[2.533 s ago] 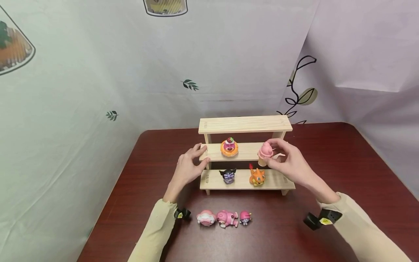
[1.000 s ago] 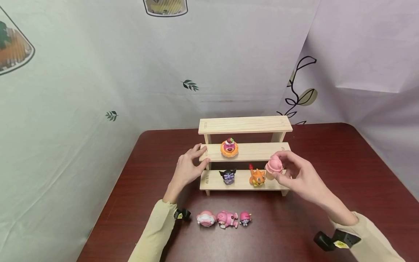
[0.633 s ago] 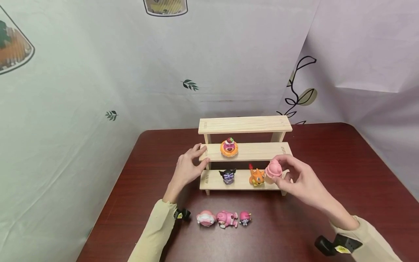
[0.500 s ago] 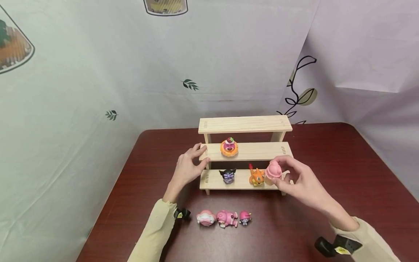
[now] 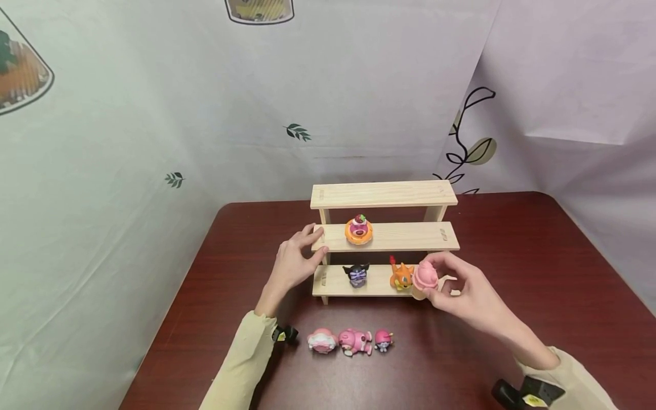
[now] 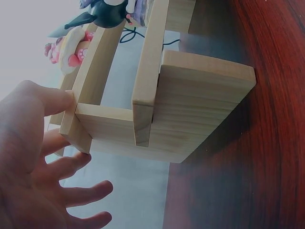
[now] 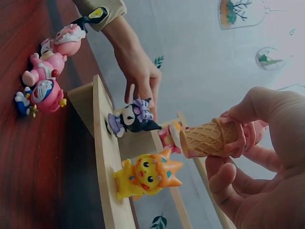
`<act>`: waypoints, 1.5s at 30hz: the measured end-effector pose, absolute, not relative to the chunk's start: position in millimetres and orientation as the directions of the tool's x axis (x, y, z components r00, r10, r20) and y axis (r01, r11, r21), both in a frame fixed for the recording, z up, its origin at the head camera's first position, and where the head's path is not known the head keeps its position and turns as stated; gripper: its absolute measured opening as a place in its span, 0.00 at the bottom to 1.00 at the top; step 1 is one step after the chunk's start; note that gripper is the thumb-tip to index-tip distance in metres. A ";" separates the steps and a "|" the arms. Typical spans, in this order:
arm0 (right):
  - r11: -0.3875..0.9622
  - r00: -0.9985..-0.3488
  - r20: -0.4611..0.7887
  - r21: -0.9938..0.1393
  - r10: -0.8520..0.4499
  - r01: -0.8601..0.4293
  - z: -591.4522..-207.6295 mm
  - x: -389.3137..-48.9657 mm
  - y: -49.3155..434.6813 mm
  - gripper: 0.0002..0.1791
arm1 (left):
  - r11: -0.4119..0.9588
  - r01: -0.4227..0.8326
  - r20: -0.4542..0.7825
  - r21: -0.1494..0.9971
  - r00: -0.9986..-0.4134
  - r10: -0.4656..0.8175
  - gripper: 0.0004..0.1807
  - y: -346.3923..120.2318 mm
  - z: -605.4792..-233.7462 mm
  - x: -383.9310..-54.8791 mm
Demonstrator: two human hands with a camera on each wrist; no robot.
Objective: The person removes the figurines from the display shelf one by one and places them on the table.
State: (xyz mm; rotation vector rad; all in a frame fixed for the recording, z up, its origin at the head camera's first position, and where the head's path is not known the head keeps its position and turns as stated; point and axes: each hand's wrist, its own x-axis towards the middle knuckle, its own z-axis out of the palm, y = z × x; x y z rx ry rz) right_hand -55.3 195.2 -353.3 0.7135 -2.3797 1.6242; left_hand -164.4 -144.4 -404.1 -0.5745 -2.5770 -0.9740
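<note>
My left hand (image 5: 293, 263) pinches the left end of the middle board of a three-tier wooden shelf (image 5: 384, 195), thumb above and fingertips below in the left wrist view. Between the thumb and fingers of my right hand (image 5: 471, 293) is a toy ice cream cone (image 5: 424, 278) with a pink swirl. It is upright in front of the bottom board's right part, close to an orange figure (image 5: 401, 277). In the right wrist view the waffle cone (image 7: 209, 139) shows clear of the bottom board. Left of the orange figure, a black-and-purple figure (image 5: 357, 275) stands on the same board.
An orange ring figure (image 5: 359, 232) sits on the middle board, left of centre. In front of the shelf, a white-and-pink figure (image 5: 323, 341), a pink bear figure (image 5: 356, 342) and a small magenta-capped figure (image 5: 383, 340) line up on the dark red table (image 5: 441, 364).
My right hand has carried the ice cream cone down from the middle board's level to the bottom board, lately shifting slightly left and lower. My left hand stays on the shelf.
</note>
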 end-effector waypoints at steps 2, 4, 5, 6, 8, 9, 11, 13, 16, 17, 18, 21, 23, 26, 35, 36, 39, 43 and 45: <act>0.285 -0.873 0.394 -0.835 -0.289 -0.471 -355.3 -54.1 194.5 0.24 | 0.687 0.473 0.430 0.551 -0.867 0.252 0.27 -144.5 -404.4 -164.6; 0.275 -0.877 0.384 -0.844 -0.290 -0.460 -357.6 -52.6 193.6 0.24 | 0.688 0.471 0.428 0.552 -0.868 0.252 0.27 -144.5 -404.4 -164.5; 0.267 -0.879 0.377 -0.850 -0.290 -0.453 -358.7 -51.7 193.0 0.24 | 0.688 0.470 0.427 0.552 -0.869 0.251 0.26 -144.5 -404.4 -164.4; 0.259 -0.882 0.371 -0.857 -0.291 -0.446 -360.0 -50.8 192.5 0.24 | 0.689 0.469 0.426 0.552 -0.869 0.251 0.26 -144.5 -404.4 -164.3; 0.245 -0.885 0.360 -0.867 -0.294 -0.434 -362.0 -49.0 191.4 0.24 | 0.690 0.468 0.424 0.552 -0.870 0.252 0.27 -144.5 -404.3 -163.9; 0.240 -0.887 0.356 -0.871 -0.294 -0.429 -363.1 -48.2 191.0 0.23 | 0.691 0.467 0.423 0.552 -0.871 0.251 0.27 -144.5 -404.3 -163.7; 0.235 -0.888 0.353 -0.874 -0.296 -0.425 -365.1 -47.0 190.3 0.23 | 0.690 0.465 0.420 0.555 -0.872 0.250 0.27 -144.4 -404.3 -163.1; 0.240 -0.891 0.346 -0.875 -0.294 -0.420 -367.4 -46.1 189.7 0.23 | 0.689 0.464 0.420 0.557 -0.873 0.249 0.27 -144.5 -404.5 -162.7; 0.240 -0.890 0.347 -0.875 -0.296 -0.420 -371.0 -45.0 188.6 0.23 | 0.688 0.468 0.424 0.555 -0.870 0.250 0.27 -144.5 -404.9 -163.1; 0.237 -0.889 0.348 -0.875 -0.298 -0.422 -372.0 -44.6 188.1 0.23 | 0.687 0.469 0.425 0.554 -0.870 0.251 0.27 -144.6 -405.1 -163.4; 0.235 -0.888 0.350 -0.875 -0.298 -0.423 -373.1 -44.2 187.6 0.24 | 0.688 0.472 0.428 0.552 -0.868 0.252 0.26 -144.6 -405.3 -163.7; 0.226 -0.879 0.366 -0.869 -0.305 -0.440 -375.7 -43.2 186.1 0.24 | 0.687 0.477 0.434 0.549 -0.864 0.254 0.26 -144.8 -405.4 -164.1; 0.232 -0.879 0.369 -0.866 -0.303 -0.443 -377.2 -42.6 185.3 0.25 | 0.686 0.480 0.438 0.547 -0.862 0.254 0.26 -144.8 -405.1 -164.0; 0.252 -0.882 0.368 -0.860 -0.295 -0.443 -379.4 -41.4 184.7 0.25 | 0.684 0.486 0.444 0.545 -0.859 0.256 0.26 -144.7 -404.3 -163.8; 0.277 -0.891 0.346 -0.861 -0.293 -0.426 -384.4 -38.9 183.9 0.24 | 0.678 0.496 0.459 0.543 -0.851 0.254 0.27 -145.0 -404.3 -164.2; 0.279 -0.891 0.346 -0.860 -0.294 -0.426 -385.3 -38.5 184.0 0.24 | 0.677 0.496 0.460 0.543 -0.851 0.254 0.27 -144.9 -404.3 -164.2; 0.286 -0.891 0.344 -0.858 -0.297 -0.426 -387.7 -37.4 184.3 0.25 | 0.677 0.498 0.461 0.542 -0.849 0.256 0.26 -144.7 -404.7 -164.6; 0.274 -0.885 0.349 -0.858 -0.309 -0.434 -391.4 -36.6 184.2 0.26 | 0.678 0.495 0.457 0.544 -0.852 0.255 0.26 -144.5 -404.6 -164.3; 0.263 -0.881 0.351 -0.860 -0.316 -0.437 -393.7 -36.2 183.9 0.26 | 0.678 0.494 0.456 0.545 -0.853 0.255 0.27 -144.4 -404.6 -164.0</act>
